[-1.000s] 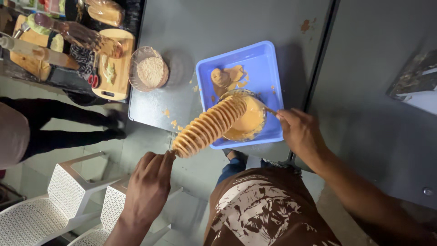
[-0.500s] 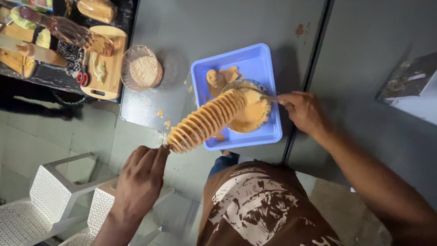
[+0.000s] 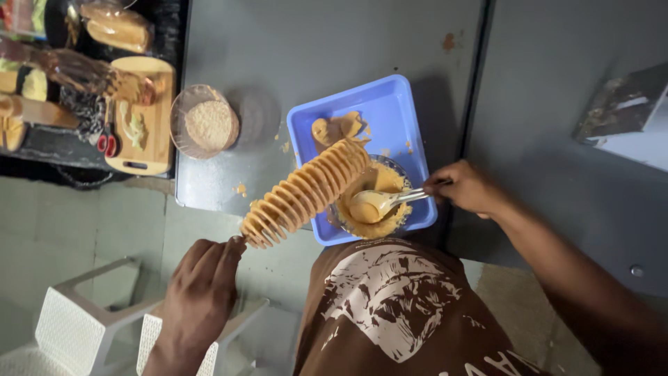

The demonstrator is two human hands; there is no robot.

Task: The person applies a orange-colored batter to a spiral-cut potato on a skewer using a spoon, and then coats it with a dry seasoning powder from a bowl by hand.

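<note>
My left hand (image 3: 200,285) grips the end of a skewer carrying a long spiral-cut potato (image 3: 306,193) coated in orange batter. The spiral slants up and right, its far tip over a glass bowl of orange batter (image 3: 376,202). My right hand (image 3: 467,188) holds a metal spoon (image 3: 383,202) by the handle, with its batter-filled bowl resting inside the glass bowl. The glass bowl stands in a blue plastic tray (image 3: 400,111) on a grey table (image 3: 313,49). More battered pieces (image 3: 335,128) lie at the tray's far end.
A round clear bowl of pale crumbs (image 3: 205,122) sits left of the tray. Further left, a wooden cutting board (image 3: 142,115) and bagged food (image 3: 115,24) rest on a dark counter. White plastic chairs (image 3: 76,327) stand at lower left. Batter drips spot the table.
The view has shifted. My right hand has brought the spoon into the batter bowl, now loaded with batter. The skewer stays slanted over the tray in my left hand.
</note>
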